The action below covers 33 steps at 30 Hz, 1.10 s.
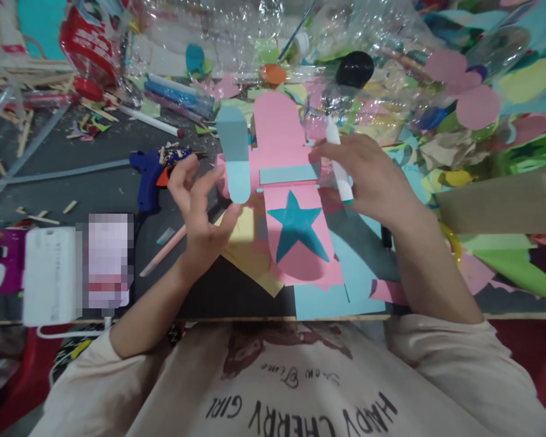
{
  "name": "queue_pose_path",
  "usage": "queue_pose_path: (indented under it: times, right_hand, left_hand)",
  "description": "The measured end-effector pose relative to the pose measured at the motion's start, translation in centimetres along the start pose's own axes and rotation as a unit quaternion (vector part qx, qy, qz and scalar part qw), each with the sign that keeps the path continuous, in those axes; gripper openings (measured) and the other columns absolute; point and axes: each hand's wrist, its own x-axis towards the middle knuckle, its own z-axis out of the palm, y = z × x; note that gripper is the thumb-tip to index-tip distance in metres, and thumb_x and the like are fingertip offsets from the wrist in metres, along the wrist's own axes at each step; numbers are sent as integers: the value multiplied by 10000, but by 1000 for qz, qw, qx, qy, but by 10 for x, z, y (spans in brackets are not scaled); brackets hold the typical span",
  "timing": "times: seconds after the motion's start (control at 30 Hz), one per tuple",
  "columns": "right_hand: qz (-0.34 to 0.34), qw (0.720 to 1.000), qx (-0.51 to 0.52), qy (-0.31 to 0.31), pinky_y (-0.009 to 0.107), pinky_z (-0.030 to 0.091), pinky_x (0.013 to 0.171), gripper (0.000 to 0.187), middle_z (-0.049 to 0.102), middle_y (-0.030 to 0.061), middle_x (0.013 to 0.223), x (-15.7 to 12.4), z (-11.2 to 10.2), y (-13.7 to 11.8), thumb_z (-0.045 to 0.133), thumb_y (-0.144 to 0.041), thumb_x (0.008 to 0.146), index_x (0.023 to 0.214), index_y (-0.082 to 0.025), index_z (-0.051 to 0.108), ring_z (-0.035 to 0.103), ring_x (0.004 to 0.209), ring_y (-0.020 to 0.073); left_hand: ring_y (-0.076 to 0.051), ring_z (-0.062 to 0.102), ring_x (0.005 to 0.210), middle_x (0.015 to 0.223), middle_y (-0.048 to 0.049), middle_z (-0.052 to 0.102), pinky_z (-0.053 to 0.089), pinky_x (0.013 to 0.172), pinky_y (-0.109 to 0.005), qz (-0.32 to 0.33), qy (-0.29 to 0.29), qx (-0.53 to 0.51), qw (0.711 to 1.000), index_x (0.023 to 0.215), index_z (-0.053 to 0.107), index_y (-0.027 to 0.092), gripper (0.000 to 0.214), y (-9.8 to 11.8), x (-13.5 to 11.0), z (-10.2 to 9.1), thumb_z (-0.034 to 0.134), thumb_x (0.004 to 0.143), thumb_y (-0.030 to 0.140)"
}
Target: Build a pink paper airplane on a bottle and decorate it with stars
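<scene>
A pink paper airplane model (286, 182) with a teal star and light blue strips stands above the dark table. My left hand (201, 209) pinches its left side by the light blue propeller piece (235, 155), thumb and fingers closed on the paper. My right hand (368, 179) grips a white glue stick (338, 161) upright, fingers wrapped round it, and touches the model's right edge.
A blue glue gun (153, 173) lies left of the model. Markers (175, 97), paper scraps, clear plastic bottles (236, 30) and pink paper circles (464, 88) crowd the back. A white phone-like box (50, 273) sits front left. Yellow and blue sheets (327, 291) lie under the model.
</scene>
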Motion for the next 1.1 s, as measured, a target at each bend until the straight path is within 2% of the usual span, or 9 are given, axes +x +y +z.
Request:
queue_pose_path:
  times: [0.17, 0.33, 0.43, 0.5, 0.53, 0.6, 0.7, 0.77, 1.1]
  right_hand:
    - [-29, 999, 31, -34, 568, 504, 914, 369, 665, 106, 1118, 2, 7, -1, 616, -274, 811, 1176, -225, 586, 610, 1037, 334]
    - [-50, 991, 107, -54, 535, 516, 979, 449, 668, 104, 1263, 2, 1, 12, 659, -368, 860, 1288, -264, 569, 624, 1172, 331]
    - [-45, 984, 170, 15, 431, 586, 860, 365, 729, 77, 1110, -2, -12, 14, 731, -482, 844, 1149, -301, 644, 697, 1005, 268]
    - [20, 971, 208, 119, 389, 587, 706, 174, 719, 32, 839, -3, -17, 8, 723, -469, 868, 876, -300, 681, 685, 754, 214]
    - [60, 959, 232, 153, 388, 575, 653, 206, 694, 20, 755, -3, -18, 4, 685, -478, 897, 799, -297, 678, 654, 676, 202]
    - [71, 940, 305, 137, 385, 566, 614, 294, 695, 15, 724, 1, -16, -8, 600, -537, 937, 820, -294, 716, 648, 642, 193]
    - [34, 908, 412, 75, 348, 569, 631, 497, 717, 23, 847, 11, -3, -25, 536, -691, 903, 1087, -269, 722, 675, 708, 174]
    - [56, 890, 442, 99, 299, 522, 569, 445, 677, 9, 805, 17, 8, -34, 570, -660, 904, 997, -247, 709, 626, 659, 146]
    - [60, 923, 369, 89, 253, 434, 525, 304, 618, -20, 663, 13, 38, -38, 663, -502, 890, 806, -210, 637, 539, 578, 115]
  left_hand:
    - [-268, 450, 1390, 1444, -39, 417, 430, 1162, -457, -5, -55, -20, 998, 1174, 642, 329, 295, -3, -4, 5, 538, 980, 525]
    - [-259, 497, 1341, 1402, -68, 469, 455, 1138, -439, -42, -115, 8, 992, 1247, 648, 327, 311, 0, -10, 5, 580, 970, 449]
    - [-275, 477, 1361, 1433, -79, 459, 431, 1152, -471, -60, -142, 1, 988, 1288, 635, 332, 342, 3, -12, 6, 567, 979, 460]
    - [-283, 467, 1372, 1447, -86, 454, 427, 1150, -479, -58, -151, -1, 987, 1291, 633, 327, 354, 4, -12, 7, 557, 982, 481]
    - [-285, 466, 1374, 1448, -90, 454, 429, 1147, -480, -55, -150, 2, 987, 1291, 631, 323, 362, 4, -12, 7, 553, 981, 494]
    - [-287, 463, 1379, 1451, -99, 455, 431, 1143, -481, -46, -141, 8, 989, 1295, 627, 316, 376, 4, -12, 8, 546, 983, 509]
    - [-289, 464, 1384, 1462, -109, 453, 446, 1131, -480, -39, -138, 7, 990, 1313, 613, 310, 390, 4, -10, 8, 540, 986, 509]
    - [-290, 481, 1370, 1464, -107, 457, 449, 1131, -491, -39, -143, 5, 989, 1313, 613, 318, 392, 5, -9, 7, 551, 980, 515]
    - [-251, 461, 1399, 1476, -46, 483, 447, 1155, -421, -28, -158, 3, 987, 1355, 574, 393, 397, 3, -9, 4, 563, 976, 511]
